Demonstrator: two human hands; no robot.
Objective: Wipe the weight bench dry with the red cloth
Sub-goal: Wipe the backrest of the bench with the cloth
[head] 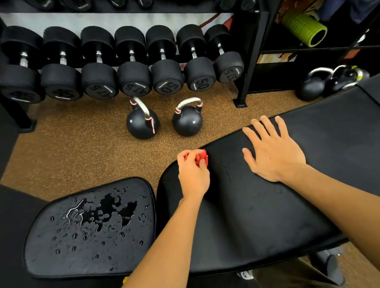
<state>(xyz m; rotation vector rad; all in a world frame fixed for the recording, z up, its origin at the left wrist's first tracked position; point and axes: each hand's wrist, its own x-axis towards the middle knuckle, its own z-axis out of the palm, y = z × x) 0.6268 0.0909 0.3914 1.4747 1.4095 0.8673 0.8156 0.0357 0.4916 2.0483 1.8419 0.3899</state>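
So, off to the left of the left hand, the small seat pad (90, 249) of the weight bench is soaked: a big puddle (105, 211) sits in its far half and loose droplets cover the rest. It lies just beside the long pad (260, 218), with a thin gap between the two.

The left hand (193, 178) is on the long pad near its far left corner, fingers curled tight around the red cloth (200, 157). The cloth is balled up, so only a bit pokes out between the fingers and thumb, and it presses down on the vinyl right by the pad's edge. Just to the right of that hand there are a few faint streaks on the pad.

Past the left hand, on the speckled brown floor, two black kettlebells (142, 122) stand side by side, and behind them is a rack with a row of black dumbbells (99, 62).

The right hand (275, 157) is near the cloth but not touching it. It lies flat on the long pad, palm down, fingers straight and spread, fingertips reaching the far edge, gripping nothing.

Further right and beyond that hand there's a green foam roller (304, 28) on a shelf, plus a couple more kettlebells (312, 86) on the floor below it.
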